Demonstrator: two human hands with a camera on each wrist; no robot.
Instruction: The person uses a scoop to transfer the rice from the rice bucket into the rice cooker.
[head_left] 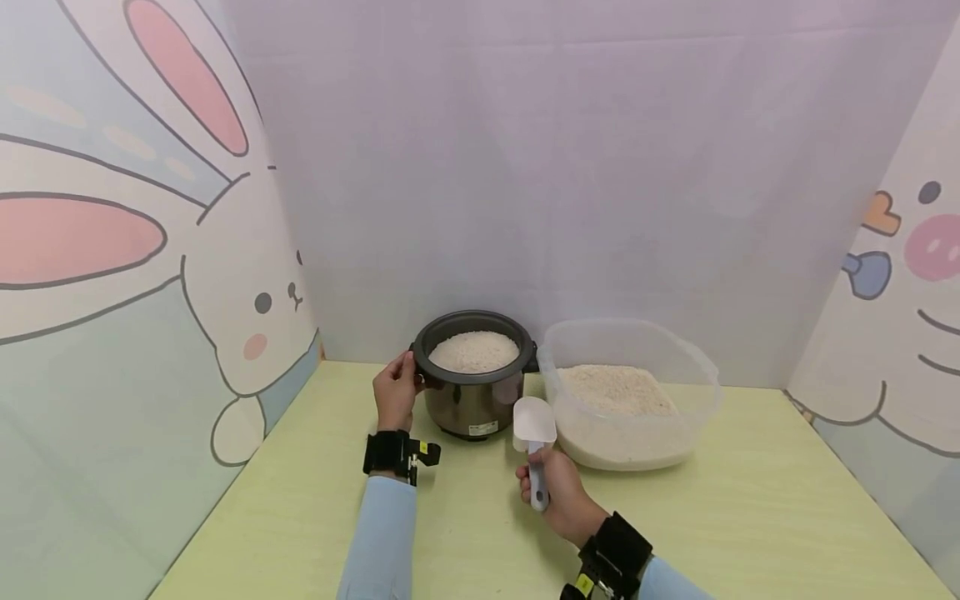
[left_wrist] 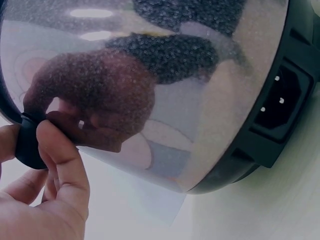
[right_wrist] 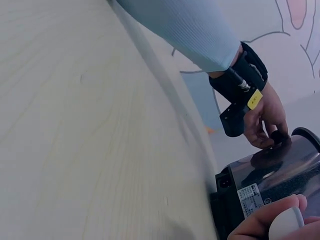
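A rice cooker [head_left: 474, 408] with a dark rim and a shiny body stands lidless, white rice [head_left: 474, 352] heaped inside it. My left hand [head_left: 396, 392] pinches the small black side handle [left_wrist: 30, 147] of the cooker between thumb and fingers. In my right hand [head_left: 564, 492] is a scoop [head_left: 534, 421], gripped by its grey handle, its white bowl pointing away from me. That bowl is just in front of the gap between the cooker and a clear plastic tub [head_left: 701, 375]. More rice [head_left: 615, 392] lies in the tub, sloping up towards the back.
The yellowish table [head_left: 300, 500] runs back to a pale curtain [head_left: 555, 183]. Panels with cartoon figures stand on the left and right sides. A power socket [left_wrist: 280, 102] on the cooker's base faces my side, with a white label [head_left: 483, 428] beside it.
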